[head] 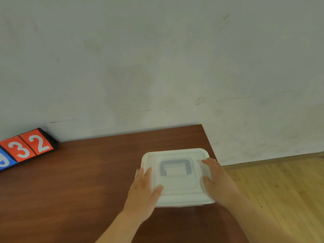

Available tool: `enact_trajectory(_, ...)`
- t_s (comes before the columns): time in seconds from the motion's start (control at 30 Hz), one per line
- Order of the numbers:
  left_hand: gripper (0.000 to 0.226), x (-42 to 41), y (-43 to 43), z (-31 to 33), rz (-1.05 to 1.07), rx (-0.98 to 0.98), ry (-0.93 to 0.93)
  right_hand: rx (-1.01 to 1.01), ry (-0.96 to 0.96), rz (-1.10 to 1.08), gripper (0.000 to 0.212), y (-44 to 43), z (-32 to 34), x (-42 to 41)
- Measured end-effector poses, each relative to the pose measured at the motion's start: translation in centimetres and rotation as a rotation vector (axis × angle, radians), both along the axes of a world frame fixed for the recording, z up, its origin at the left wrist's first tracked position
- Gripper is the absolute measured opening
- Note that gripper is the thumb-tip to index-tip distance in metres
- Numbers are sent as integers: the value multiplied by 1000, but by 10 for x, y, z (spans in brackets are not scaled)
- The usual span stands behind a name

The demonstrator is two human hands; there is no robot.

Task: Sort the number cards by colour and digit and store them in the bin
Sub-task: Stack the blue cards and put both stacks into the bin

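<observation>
left hand [143,189] and right hand [216,180] lay flat-fingered on bin lid [178,187]; i judged opening in hand: next, lift evenly.

A white 3 shows on the red 3 card [17,149], well left of the bin [175,152]. Right beside it on the bin side, the red 2 card [39,143] shows a white 2. Both sit on the black stand [50,137]. Farthest from the bin is the blue card [5,162], its digit cut off and unreadable.
</observation>
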State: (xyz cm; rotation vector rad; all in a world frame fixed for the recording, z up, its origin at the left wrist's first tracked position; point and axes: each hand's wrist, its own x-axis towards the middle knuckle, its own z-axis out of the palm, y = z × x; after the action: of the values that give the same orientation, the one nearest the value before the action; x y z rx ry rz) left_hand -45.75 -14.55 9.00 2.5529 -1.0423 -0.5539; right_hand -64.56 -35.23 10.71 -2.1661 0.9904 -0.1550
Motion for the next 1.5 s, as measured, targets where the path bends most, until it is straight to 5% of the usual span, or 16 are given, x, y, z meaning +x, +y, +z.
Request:
enact_trajectory(0.27,71,-6,-16,11,-91,74,-183,-17,-6,-136,64,0,-16,-5)
enact_trajectory(0.5,88,-16,-60,23,-346,157,-162,363,-45,-374,102,-14,-21,-13)
enact_trajectory(0.7,80,-31,-59,4,-355,249,-176,520,-113,-324,64,-11,-35,-21)
enact_trajectory(1.5,80,-34,-53,-3,-349,274,-217,241,23,-69,62,-9,-27,-19)
